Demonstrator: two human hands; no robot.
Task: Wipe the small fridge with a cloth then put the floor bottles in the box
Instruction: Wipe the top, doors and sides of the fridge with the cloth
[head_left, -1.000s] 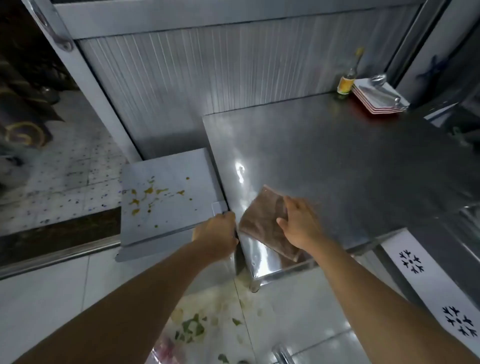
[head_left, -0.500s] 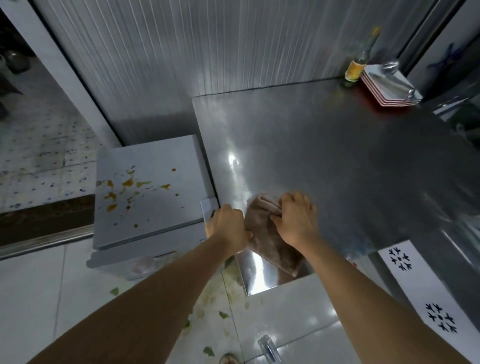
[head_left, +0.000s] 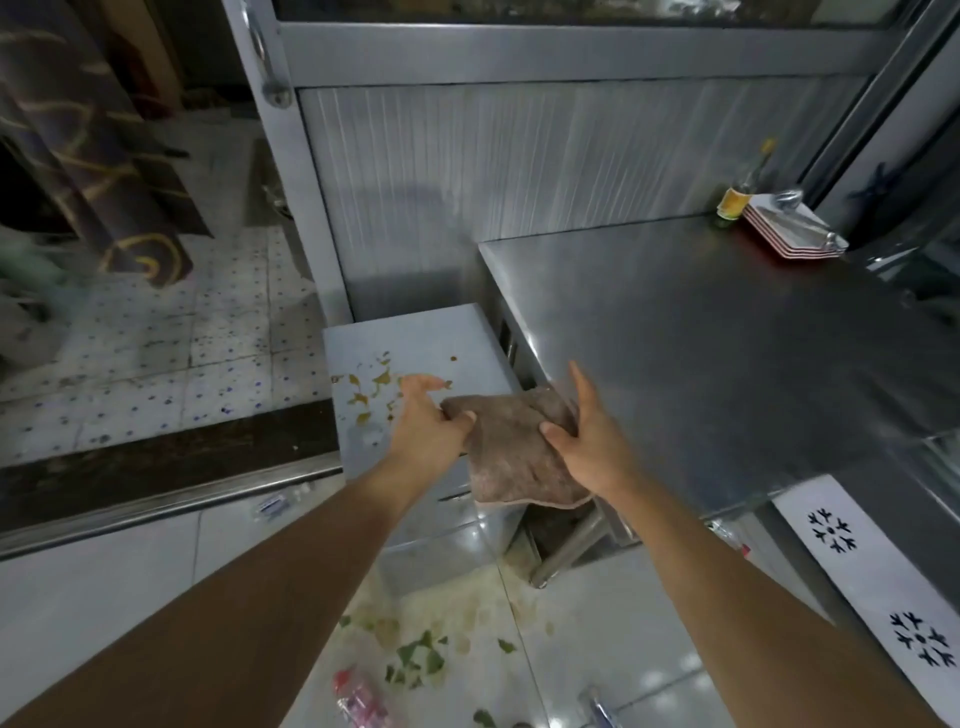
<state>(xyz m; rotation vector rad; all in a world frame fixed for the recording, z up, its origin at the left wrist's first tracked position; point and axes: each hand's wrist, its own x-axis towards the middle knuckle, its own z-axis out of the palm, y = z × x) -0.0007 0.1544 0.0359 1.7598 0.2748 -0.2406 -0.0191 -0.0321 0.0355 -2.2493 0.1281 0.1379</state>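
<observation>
Here, fridge top stained — steel counter alongside.

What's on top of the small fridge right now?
Yellow-orange spill stains spatter the small fridge top. Nothing else stands there. The left hand and the cloth it holds cover the near right corner, so that part is unseen.

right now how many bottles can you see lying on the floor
3, maybe more out of frame: a clear bottle by the door sill left of the small fridge, a pink-labelled bottle among the leaf scraps at the bottom, and a clear one cut off at the bottom edge.
</observation>
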